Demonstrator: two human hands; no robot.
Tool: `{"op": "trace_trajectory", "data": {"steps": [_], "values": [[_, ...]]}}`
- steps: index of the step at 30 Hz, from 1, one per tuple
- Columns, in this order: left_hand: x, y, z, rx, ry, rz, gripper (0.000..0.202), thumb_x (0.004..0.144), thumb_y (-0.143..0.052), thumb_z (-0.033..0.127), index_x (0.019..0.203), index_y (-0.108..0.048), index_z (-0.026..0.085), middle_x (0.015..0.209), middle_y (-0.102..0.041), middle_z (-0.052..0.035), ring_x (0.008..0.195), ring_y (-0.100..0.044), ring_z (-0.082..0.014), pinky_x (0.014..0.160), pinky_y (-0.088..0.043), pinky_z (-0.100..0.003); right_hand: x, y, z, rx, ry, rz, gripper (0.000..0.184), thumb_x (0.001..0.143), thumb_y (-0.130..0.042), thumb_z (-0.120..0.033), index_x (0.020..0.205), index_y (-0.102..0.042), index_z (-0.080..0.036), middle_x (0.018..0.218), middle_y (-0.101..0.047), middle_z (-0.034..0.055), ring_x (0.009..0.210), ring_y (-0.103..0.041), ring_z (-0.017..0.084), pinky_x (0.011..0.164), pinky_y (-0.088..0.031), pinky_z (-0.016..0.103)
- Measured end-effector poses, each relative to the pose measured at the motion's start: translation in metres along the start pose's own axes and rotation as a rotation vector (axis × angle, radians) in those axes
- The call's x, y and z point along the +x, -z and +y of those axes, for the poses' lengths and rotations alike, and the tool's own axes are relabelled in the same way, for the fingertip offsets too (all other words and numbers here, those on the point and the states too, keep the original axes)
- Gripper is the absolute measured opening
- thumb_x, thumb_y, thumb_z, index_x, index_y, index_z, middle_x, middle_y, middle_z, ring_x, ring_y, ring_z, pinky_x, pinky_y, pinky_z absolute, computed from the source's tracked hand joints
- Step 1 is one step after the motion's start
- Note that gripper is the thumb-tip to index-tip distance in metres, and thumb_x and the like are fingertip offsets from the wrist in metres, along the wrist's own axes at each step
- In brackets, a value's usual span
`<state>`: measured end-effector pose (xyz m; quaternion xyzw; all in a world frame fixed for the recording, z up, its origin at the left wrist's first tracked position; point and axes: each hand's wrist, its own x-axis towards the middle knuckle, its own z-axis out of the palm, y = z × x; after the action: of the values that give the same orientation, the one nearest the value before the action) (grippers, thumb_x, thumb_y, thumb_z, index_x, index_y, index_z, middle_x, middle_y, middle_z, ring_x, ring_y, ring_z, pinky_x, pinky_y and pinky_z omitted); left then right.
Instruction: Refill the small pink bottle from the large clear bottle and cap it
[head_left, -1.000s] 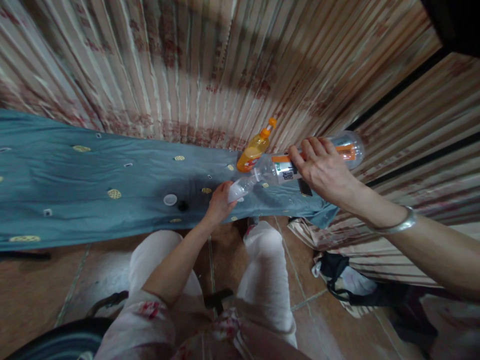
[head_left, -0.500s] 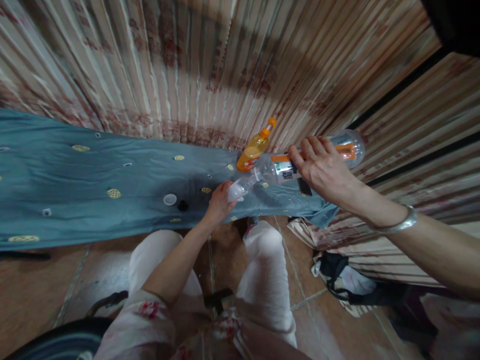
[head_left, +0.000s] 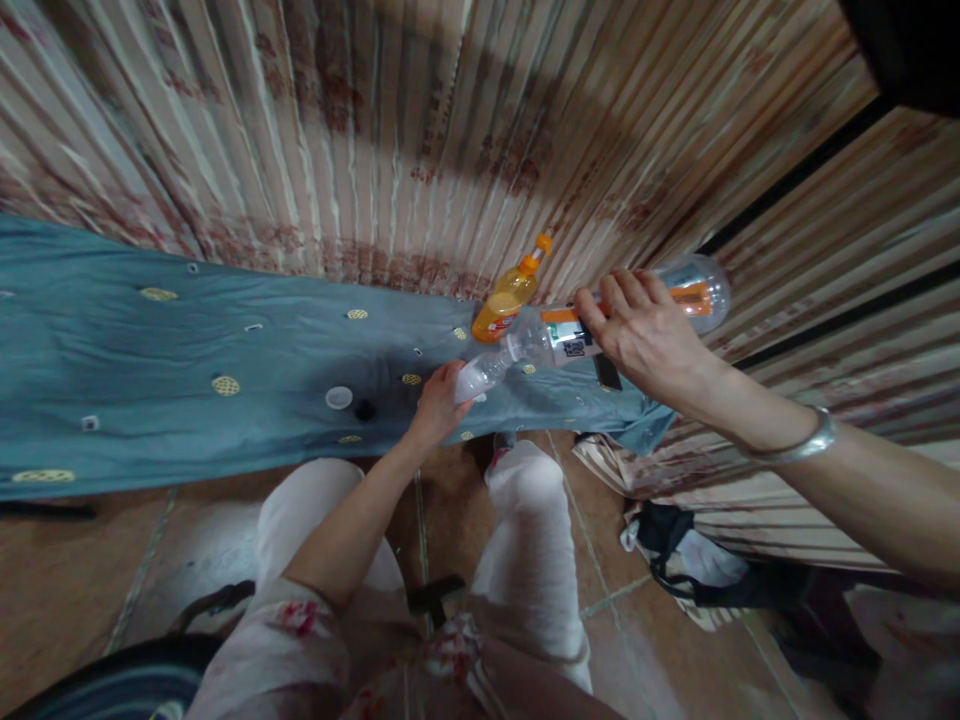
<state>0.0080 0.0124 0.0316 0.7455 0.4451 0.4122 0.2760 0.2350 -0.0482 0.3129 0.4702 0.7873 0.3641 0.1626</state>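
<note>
My right hand (head_left: 646,322) is wrapped round a large clear plastic bottle (head_left: 555,335) with an orange and white label. That bottle is tipped nearly level, its neck pointing left and meeting the mouth of a small clear bottle (head_left: 484,375). Around the lower part of the small bottle, my left hand (head_left: 439,400) is closed, holding it at a tilt. Just behind the two necks stands an orange pump bottle (head_left: 506,300) of yellow liquid. A white cap-like disc (head_left: 339,398) and a small black round thing (head_left: 365,410) lie left of my left hand.
A blue-green patterned cloth (head_left: 285,340) covers the long narrow table. Pleated curtains (head_left: 390,150) hang right behind it. A dark flat object (head_left: 607,373) lies under my right hand. A black bag (head_left: 675,540) rests low at the right, above the tiled floor.
Almost nothing differs. Both hands hold the two bottles mouth to mouth as before, and the view has shifted very slightly.
</note>
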Motion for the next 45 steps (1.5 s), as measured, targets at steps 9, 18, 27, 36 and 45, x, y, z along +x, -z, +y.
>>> {"op": "trace_trajectory", "data": {"steps": [9,18,27,36,45], "values": [[0.0013,-0.0018,-0.0022,0.009,-0.014,0.005,0.068,0.082,-0.082,0.011,0.146,-0.062,0.024,0.15,-0.073,-0.0156,0.142,-0.072,-0.0382,0.123,-0.059,-0.06,0.0018,0.0025,-0.0032,-0.069,-0.003,-0.005,0.049,0.106,-0.04,-0.01,0.152,-0.056,-0.002,0.137,-0.073,0.0324,0.134,-0.064,0.042,0.11,-0.044,0.059],[0.0024,-0.0002,0.001,0.007,-0.009,0.003,0.065,0.083,-0.083,0.009,0.142,-0.062,0.022,0.149,-0.073,-0.0173,0.142,-0.073,-0.038,0.123,-0.06,-0.057,0.0016,0.0042,-0.0023,-0.051,0.001,-0.018,0.047,0.107,-0.04,-0.01,0.151,-0.056,-0.004,0.139,-0.072,0.0308,0.133,-0.063,0.041,0.11,-0.044,0.058],[0.0042,-0.0032,0.0,0.009,-0.008,0.016,0.063,0.084,-0.087,0.012,0.141,-0.063,0.025,0.148,-0.075,-0.0151,0.14,-0.075,-0.0367,0.122,-0.06,-0.055,0.0036,-0.0017,-0.0047,-0.055,-0.019,0.008,0.049,0.106,-0.041,-0.01,0.151,-0.058,-0.004,0.137,-0.073,0.0311,0.131,-0.063,0.042,0.107,-0.046,0.059],[0.0063,-0.004,0.0009,0.014,-0.002,0.002,0.064,0.083,-0.086,0.01,0.14,-0.063,0.025,0.15,-0.074,-0.0147,0.142,-0.074,-0.0371,0.123,-0.06,-0.056,0.006,-0.0004,-0.0061,-0.168,-0.029,0.041,0.051,0.112,-0.026,-0.011,0.143,-0.067,-0.008,0.13,-0.077,0.0255,0.124,-0.067,0.037,0.108,-0.049,0.053],[0.0053,0.0018,0.0003,0.028,-0.01,0.0,0.065,0.082,-0.084,0.009,0.142,-0.062,0.024,0.148,-0.076,-0.0163,0.139,-0.075,-0.0382,0.121,-0.062,-0.057,0.0079,0.0044,-0.0087,-0.173,-0.024,0.036,0.05,0.11,-0.027,-0.007,0.141,-0.066,-0.002,0.126,-0.077,0.0287,0.121,-0.069,0.038,0.103,-0.051,0.053]]}}
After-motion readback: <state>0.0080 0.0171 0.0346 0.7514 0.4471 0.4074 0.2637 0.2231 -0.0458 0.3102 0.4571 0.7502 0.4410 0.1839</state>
